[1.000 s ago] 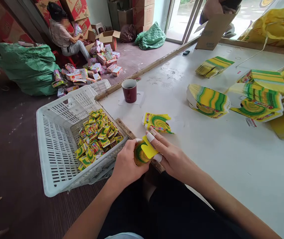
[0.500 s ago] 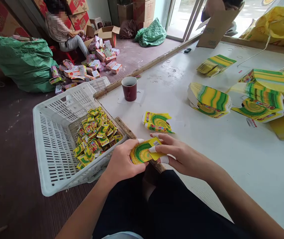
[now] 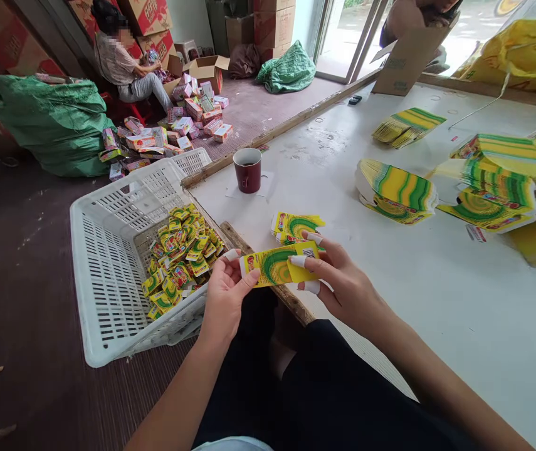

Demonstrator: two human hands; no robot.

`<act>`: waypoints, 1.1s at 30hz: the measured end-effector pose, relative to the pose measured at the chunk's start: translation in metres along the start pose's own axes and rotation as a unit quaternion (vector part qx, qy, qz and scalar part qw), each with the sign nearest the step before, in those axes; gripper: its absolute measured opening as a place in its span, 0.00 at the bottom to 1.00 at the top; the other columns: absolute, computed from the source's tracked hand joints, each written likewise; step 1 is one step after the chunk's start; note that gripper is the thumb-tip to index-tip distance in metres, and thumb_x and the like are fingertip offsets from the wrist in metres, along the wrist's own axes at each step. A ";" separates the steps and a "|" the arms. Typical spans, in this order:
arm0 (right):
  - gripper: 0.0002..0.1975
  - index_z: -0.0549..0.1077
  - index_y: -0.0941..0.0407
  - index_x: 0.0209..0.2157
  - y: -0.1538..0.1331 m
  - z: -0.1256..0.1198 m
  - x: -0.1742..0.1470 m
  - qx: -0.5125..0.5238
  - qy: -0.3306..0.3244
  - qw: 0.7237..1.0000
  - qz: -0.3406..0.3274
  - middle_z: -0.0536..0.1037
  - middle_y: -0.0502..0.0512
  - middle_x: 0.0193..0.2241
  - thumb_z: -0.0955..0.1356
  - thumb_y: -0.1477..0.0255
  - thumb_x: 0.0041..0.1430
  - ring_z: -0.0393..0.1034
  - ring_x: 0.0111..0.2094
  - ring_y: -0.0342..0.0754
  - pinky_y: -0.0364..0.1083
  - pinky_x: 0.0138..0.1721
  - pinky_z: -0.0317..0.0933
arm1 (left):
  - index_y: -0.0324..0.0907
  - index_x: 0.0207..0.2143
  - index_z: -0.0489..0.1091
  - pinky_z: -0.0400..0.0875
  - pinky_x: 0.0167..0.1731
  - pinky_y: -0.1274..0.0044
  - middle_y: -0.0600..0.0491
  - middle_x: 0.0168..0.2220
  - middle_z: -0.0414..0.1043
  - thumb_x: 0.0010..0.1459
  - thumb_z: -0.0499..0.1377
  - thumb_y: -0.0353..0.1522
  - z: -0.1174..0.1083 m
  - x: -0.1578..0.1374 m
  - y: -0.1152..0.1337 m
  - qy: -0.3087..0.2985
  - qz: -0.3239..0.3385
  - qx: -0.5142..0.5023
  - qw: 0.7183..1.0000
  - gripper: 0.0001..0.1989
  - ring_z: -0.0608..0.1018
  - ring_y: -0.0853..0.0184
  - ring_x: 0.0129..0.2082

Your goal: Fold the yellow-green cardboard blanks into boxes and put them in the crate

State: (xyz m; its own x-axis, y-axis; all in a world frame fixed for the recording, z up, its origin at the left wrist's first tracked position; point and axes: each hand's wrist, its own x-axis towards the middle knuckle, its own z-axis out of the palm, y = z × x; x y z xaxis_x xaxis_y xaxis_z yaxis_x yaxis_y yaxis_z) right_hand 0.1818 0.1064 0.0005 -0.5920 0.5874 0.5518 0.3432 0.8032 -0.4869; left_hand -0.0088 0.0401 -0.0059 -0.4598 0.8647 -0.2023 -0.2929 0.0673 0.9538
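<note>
Between my hands is a flat yellow-and-green printed carton (image 3: 272, 266), held level above the table edge. My left hand (image 3: 227, 291) pinches its left end between thumb and fingers. White-wrapped fingertips of my right hand (image 3: 338, 272) grip the right end, which has a plain yellow flap and a barcode. Just behind it, a small stack of flat cartons (image 3: 296, 222) lies on the white table (image 3: 390, 300), partly hidden by the held one. To the left, a white plastic basket (image 3: 86, 288) holds a heap of small folded yellow-green boxes (image 3: 178, 257).
A dark red mug (image 3: 247, 172) of dark liquid stands near the table's wooden edge. Bundles of flat cartons (image 3: 397, 191) lie on the right. Beyond the basket are a green sack (image 3: 51, 125), scattered small boxes (image 3: 183, 125) and a seated person (image 3: 126, 62). Another person is behind a cardboard box (image 3: 402, 59).
The carton has risen slightly and turned more level. My left hand has shifted from around its side to its left end, uncovering more print. The right hand keeps its grip.
</note>
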 end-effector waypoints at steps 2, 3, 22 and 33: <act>0.12 0.70 0.52 0.51 0.000 0.002 0.000 -0.012 -0.002 1.000 -0.018 0.64 0.68 0.59 0.65 0.73 0.66 0.75 0.46 0.54 0.53 0.41 0.75 | 0.41 0.45 0.65 0.75 0.42 0.73 0.53 0.36 0.77 0.39 0.74 0.37 0.002 0.000 0.002 -0.020 -0.056 -0.064 0.996 0.31 0.80 0.66 0.36; 0.12 0.70 0.52 0.51 0.000 0.002 0.000 -0.018 -0.007 0.999 -0.026 0.64 0.68 0.58 0.64 0.73 0.66 0.74 0.49 0.56 0.53 0.43 0.74 | 0.41 0.44 0.66 0.75 0.40 0.74 0.53 0.34 0.78 0.38 0.75 0.36 0.003 0.000 0.004 -0.029 -0.073 -0.077 0.994 0.32 0.80 0.67 0.34; 0.36 0.47 0.51 0.65 0.007 0.018 -0.006 0.166 -0.038 0.980 0.100 0.64 0.69 0.59 0.68 0.63 0.62 0.67 0.56 0.59 0.58 0.51 0.69 | 0.41 0.42 0.72 0.77 0.40 0.72 0.52 0.35 0.79 0.45 0.71 0.38 -0.006 0.001 0.000 -0.045 -0.030 -0.014 0.998 0.22 0.81 0.64 0.35; 0.19 0.70 0.59 0.46 0.074 0.013 0.004 -0.155 -0.034 0.958 0.241 0.79 0.67 0.40 0.64 0.82 0.51 0.71 0.43 0.63 0.59 0.45 0.66 | 0.40 0.51 0.69 0.67 0.54 0.59 0.41 0.56 0.59 0.46 0.67 0.38 -0.105 0.048 0.014 0.275 0.214 0.358 0.866 0.29 0.66 0.49 0.58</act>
State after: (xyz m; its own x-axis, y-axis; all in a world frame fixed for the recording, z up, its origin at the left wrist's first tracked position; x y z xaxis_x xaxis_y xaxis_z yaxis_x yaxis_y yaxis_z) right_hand 0.1954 0.1667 -0.0420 -0.3526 0.8979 0.2636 0.7819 0.4374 -0.4441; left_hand -0.1228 0.0302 -0.0259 -0.7853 0.5327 0.3154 0.5071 0.2613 0.8213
